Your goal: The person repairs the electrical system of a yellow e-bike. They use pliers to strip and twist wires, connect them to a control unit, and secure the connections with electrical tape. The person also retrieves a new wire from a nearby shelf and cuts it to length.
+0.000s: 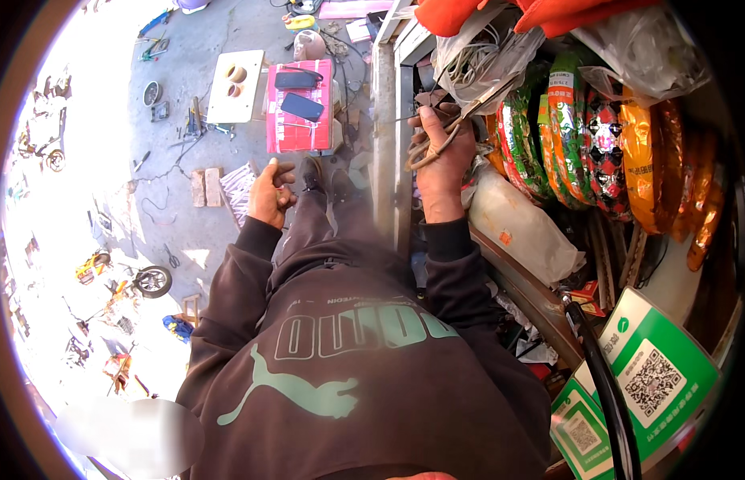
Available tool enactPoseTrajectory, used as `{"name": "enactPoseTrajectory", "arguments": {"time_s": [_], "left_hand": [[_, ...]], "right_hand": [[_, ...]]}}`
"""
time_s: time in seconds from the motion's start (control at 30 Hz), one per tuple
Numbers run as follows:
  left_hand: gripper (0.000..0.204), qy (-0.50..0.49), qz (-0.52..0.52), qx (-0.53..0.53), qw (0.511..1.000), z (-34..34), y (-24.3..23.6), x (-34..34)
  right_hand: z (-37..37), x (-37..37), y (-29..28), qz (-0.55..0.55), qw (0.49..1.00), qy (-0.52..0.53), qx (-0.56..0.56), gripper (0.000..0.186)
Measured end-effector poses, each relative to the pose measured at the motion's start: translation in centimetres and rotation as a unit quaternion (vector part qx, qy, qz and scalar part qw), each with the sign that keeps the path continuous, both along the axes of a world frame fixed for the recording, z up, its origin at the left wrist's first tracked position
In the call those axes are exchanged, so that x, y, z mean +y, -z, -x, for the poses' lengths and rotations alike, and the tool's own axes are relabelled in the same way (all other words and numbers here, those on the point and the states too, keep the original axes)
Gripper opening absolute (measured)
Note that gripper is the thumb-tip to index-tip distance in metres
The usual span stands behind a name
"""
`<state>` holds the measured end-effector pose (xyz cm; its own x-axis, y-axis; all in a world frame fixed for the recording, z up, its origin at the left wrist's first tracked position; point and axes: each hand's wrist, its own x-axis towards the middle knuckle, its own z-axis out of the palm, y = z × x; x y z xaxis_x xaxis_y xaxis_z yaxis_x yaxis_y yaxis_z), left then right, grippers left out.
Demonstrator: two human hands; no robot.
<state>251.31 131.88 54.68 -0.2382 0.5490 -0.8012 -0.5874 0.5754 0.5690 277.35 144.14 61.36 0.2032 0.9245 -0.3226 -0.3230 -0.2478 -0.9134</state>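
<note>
My right hand [443, 164] is raised beside the shelf on the right, its fingers closed round a looped tan cord [420, 157]. The cord runs up toward a clear plastic bag [488, 60] with a coil of pale wire inside. My left hand [272, 194] hangs in front of my legs, above the floor, with the fingers curled in. Whether anything small sits between those fingers I cannot make out. Close by my right hand stand several wrapped tyres [566, 120] in green, red and orange film.
A white plastic bag [520, 228] lies below the tyres. Green-and-white code cards [652, 380] and a black curved tube [600, 376] stand lower right. On the floor are a pink box [278, 136] bearing two phones, a white board [228, 104], bricks [203, 187] and a wheel [153, 282].
</note>
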Motion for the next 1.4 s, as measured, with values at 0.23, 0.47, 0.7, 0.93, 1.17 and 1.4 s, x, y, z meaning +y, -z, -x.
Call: {"name": "enactPoseTrajectory", "arguments": {"time_s": [0.23, 0.47, 0.7, 0.93, 1.17, 1.4], "left_hand": [[0.027, 0.264, -0.289, 0.503, 0.771, -6.8, -9.4, 4.7], [0.020, 0.339, -0.331, 0.511, 0.717, -11.5, -6.7, 9.8], [0.025, 0.340, -0.274, 0.388, 0.811, -10.1, -6.6, 10.7], [0.032, 0.398, -0.210, 0.256, 0.855, -8.8, -5.5, 11.6], [0.035, 0.416, -0.190, 0.183, 0.870, -8.5, -5.7, 11.6], [0.037, 0.418, -0.191, 0.115, 0.881, -7.9, -5.3, 11.4]], "right_hand": [[1.3, -0.5, 1.7, -0.013, 1.000, 0.003, -0.021, 0.024], [0.8, -0.8, 1.7, -0.009, 0.998, -0.020, -0.053, 0.022], [-3.4, -4.3, 3.3, -0.058, 0.963, -0.206, -0.161, 0.041], [-5.8, -8.4, 3.3, 0.018, 0.926, -0.341, -0.161, 0.042], [-5.4, -5.7, -0.3, 0.104, 0.902, -0.380, -0.174, 0.042], [-4.7, -5.2, 0.0, 0.089, 0.896, -0.391, -0.190, 0.041]]}}
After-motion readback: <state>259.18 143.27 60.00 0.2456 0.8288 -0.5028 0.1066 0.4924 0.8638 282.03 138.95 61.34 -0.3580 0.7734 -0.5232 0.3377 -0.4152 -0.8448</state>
